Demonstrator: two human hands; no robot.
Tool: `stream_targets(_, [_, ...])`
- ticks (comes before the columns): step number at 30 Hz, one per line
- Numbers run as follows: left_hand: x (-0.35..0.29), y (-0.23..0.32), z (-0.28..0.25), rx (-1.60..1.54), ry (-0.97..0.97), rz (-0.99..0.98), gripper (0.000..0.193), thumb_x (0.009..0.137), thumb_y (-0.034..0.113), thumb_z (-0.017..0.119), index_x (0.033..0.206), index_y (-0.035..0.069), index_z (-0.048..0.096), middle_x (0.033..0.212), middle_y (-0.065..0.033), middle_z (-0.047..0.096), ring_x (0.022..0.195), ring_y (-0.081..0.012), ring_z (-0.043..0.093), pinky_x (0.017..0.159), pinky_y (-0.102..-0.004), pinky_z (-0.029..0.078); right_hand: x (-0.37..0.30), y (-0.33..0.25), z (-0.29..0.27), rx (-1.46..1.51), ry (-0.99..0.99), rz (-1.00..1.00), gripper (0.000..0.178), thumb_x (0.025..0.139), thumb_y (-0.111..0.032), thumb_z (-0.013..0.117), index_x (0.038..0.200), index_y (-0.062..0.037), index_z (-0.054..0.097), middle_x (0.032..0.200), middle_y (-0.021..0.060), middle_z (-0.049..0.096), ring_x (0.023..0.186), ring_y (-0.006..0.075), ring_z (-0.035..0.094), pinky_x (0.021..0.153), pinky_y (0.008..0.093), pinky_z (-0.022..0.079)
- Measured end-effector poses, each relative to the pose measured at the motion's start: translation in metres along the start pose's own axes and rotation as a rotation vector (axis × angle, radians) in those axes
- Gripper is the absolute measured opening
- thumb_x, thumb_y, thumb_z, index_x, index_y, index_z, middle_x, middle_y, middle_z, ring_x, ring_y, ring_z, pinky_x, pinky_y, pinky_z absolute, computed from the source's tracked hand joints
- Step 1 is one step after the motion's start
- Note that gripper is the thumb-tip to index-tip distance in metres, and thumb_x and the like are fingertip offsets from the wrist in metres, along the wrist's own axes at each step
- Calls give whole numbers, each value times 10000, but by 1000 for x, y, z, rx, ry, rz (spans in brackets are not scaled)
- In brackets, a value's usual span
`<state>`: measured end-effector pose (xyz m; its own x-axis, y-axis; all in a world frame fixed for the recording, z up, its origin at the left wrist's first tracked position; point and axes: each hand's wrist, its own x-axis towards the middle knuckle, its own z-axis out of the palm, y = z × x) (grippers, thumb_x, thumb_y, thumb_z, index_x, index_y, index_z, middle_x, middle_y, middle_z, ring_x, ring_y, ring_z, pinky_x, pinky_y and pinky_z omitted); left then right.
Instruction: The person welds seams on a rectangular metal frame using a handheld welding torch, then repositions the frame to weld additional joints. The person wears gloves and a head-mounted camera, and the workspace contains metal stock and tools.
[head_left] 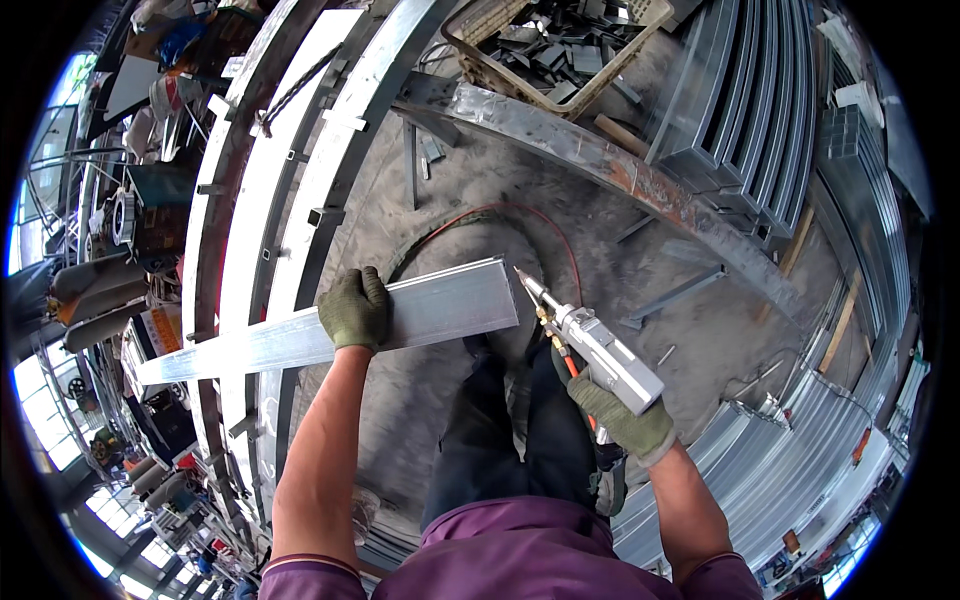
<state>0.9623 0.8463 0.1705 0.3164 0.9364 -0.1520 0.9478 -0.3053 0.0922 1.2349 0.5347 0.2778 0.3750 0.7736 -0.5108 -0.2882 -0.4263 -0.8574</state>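
My left hand point(354, 310), in a green work glove, is closed over the upper edge of a long silver metal profile point(450, 305). The profile's far-left part lies across pale beams, while its right end sticks out over the floor. In my gloved right hand point(625, 415) is a silver welding gun point(612, 358), held by its grip below the body. Its slim pointed nozzle point(530, 285) aims up and left, close to the profile's right end but apart from it. An orange-red hose runs along the gun. My right fingers are partly hidden behind it.
Long metal beams point(340, 150) with short stubs stand at my left. Ahead, a worn steel beam point(600, 165) crosses beneath a crate point(560, 100) of small metal pieces. Stacked profiles point(740, 120) fill the right. A red hose point(560, 235) curves over the floor.
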Motion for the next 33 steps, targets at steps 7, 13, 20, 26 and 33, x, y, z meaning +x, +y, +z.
stream_targets(7, [-1,-1,-2,9,4,1,447,1102,443,514,958,109,774,971,-206,782,942,-486,727,876,-601,531,-2,4,1,-14,6,-60,165,990,-42,849,1132,-25,765,926,-20,709,851,91,654,762,296,565])
stream_targets(13, [-2,-1,0,-13,11,-10,459,1104,442,520,939,93,768,962,-222,776,942,-501,724,861,-618,535,-3,9,3,-42,15,-75,192,980,-39,863,1148,-21,770,951,-18,729,868,84,666,777,300,572])
stream_targets(20, [-2,-4,2,-10,23,-1,453,1103,450,528,958,97,772,964,-219,772,937,-495,722,853,-614,533,-2,16,3,-79,-2,17,359,946,-120,908,1271,-34,781,1163,131,775,1047,300,747,918,410,599])
stream_targets(26, [-3,-4,2,-12,26,12,447,1107,444,529,962,99,772,962,-213,770,932,-493,720,850,-606,530,-3,25,3,-98,-7,-24,350,949,-128,910,1262,-29,785,1180,135,772,1066,297,749,926,405,601])
stream_targets(33, [-1,-4,3,-11,13,-1,453,1113,440,528,948,90,763,957,-214,768,942,-493,717,854,-609,524,-1,24,4,-103,4,-65,333,963,-109,895,1260,-19,773,1146,99,756,1031,236,728,907,372,596])
